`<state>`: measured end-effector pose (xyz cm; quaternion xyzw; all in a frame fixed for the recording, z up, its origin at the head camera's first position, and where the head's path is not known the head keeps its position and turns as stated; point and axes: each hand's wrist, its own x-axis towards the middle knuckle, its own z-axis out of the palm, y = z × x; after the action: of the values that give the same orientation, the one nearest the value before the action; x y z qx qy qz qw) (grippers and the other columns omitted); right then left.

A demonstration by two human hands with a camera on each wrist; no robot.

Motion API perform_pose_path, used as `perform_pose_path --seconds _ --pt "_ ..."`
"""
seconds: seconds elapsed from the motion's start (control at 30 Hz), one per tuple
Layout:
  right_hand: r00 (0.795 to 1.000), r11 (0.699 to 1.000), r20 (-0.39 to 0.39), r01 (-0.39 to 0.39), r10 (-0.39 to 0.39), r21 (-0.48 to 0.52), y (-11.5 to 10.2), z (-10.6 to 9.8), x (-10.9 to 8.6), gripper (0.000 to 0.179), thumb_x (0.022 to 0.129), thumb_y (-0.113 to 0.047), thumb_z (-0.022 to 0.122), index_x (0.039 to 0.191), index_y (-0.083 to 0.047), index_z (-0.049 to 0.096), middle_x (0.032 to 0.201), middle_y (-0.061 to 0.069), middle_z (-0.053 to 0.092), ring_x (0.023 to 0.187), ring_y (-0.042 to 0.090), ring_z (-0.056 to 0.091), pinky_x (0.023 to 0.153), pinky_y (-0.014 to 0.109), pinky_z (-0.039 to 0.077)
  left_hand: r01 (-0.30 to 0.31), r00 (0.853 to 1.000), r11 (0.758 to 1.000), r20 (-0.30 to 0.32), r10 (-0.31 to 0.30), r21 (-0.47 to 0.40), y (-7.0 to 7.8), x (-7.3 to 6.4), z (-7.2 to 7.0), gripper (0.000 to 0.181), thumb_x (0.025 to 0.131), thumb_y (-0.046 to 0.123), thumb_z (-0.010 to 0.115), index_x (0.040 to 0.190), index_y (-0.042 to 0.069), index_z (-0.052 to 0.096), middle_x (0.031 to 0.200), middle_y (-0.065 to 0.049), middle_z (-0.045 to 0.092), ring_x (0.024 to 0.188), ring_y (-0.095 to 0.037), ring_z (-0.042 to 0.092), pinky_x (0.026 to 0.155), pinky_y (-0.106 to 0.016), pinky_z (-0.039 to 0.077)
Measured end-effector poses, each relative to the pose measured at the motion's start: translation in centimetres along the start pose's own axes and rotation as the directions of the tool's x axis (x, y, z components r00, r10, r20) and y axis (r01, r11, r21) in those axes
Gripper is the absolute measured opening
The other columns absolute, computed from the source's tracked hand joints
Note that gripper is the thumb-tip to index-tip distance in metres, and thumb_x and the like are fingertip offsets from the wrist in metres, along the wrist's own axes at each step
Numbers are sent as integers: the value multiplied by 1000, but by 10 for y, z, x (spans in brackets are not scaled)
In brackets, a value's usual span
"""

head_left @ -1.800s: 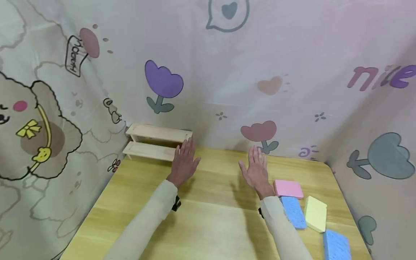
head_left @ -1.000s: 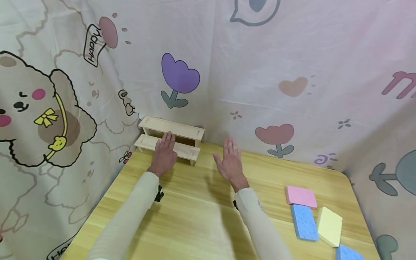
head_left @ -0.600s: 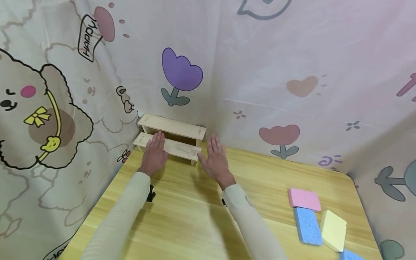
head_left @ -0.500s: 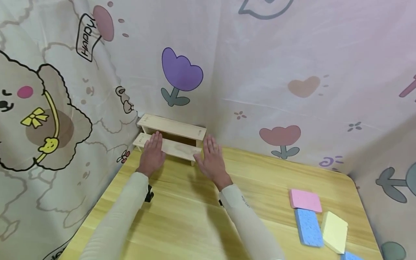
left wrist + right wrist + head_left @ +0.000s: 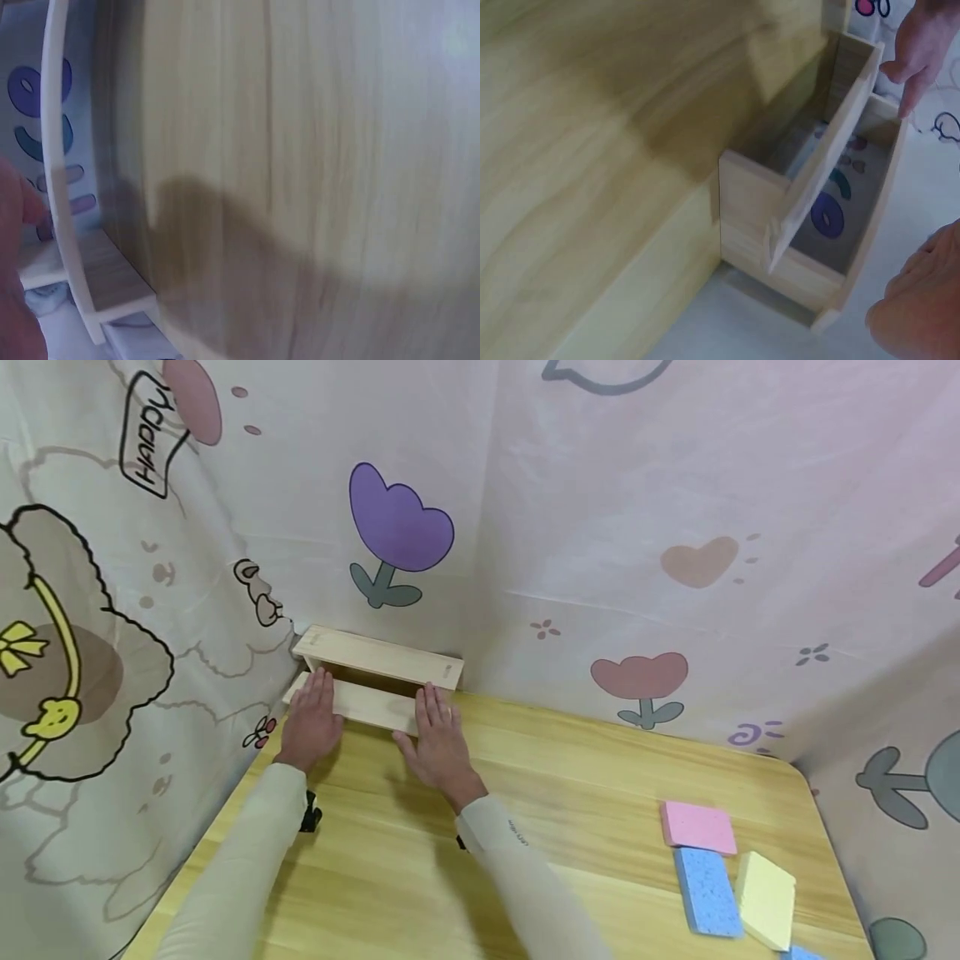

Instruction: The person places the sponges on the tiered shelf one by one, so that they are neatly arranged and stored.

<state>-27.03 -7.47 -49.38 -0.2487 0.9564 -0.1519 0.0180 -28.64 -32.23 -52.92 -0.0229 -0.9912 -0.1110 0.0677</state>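
Note:
A small two-tier wooden shelf [image 5: 375,703] stands at the back left of the table, against the patterned wall cloth. My left hand [image 5: 311,718] is over the left end of its lower board, fingers straight and close together. Over the right end of that board is my right hand [image 5: 442,739], also with straight fingers and the thumb out to the side. Both palms face down and neither hand grips anything. In the right wrist view the shelf [image 5: 817,187] appears from its end, with both hands just above or beside it.
At the right of the table [image 5: 585,827] lie a pink sponge [image 5: 699,827], a blue sponge [image 5: 707,892], a yellow sponge [image 5: 767,902] and another blue sponge [image 5: 801,953] cut off by the frame. Cloth walls [image 5: 570,510] with cartoon prints close off the back and sides.
My right hand has moved left from the table's middle to over the shelf's right end. My left hand has moved left to the shelf's left end. The shelf and sponges stay put.

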Motion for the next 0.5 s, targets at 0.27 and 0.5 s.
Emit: perform_pose_path --seconds 0.27,0.5 --pt "997 997 79 -18 23 -71 -9 20 11 73 99 -54 16 153 -9 -6 161 5 -10 148 20 -5 121 41 8 -17 998 1000 -53 16 -16 -23 1 8 70 84 8 40 145 -15 15 150 -34 20 140 -47 18 111 -63 20" --pt "993 989 105 -37 52 -143 -10 41 16 73 99 -54 20 153 -11 -2 162 4 -4 149 19 -3 121 38 9 -17 999 999 -43 15 -43 -31 4 17 72 82 9 40 146 -14 14 152 -33 17 141 -47 17 111 -63 18"
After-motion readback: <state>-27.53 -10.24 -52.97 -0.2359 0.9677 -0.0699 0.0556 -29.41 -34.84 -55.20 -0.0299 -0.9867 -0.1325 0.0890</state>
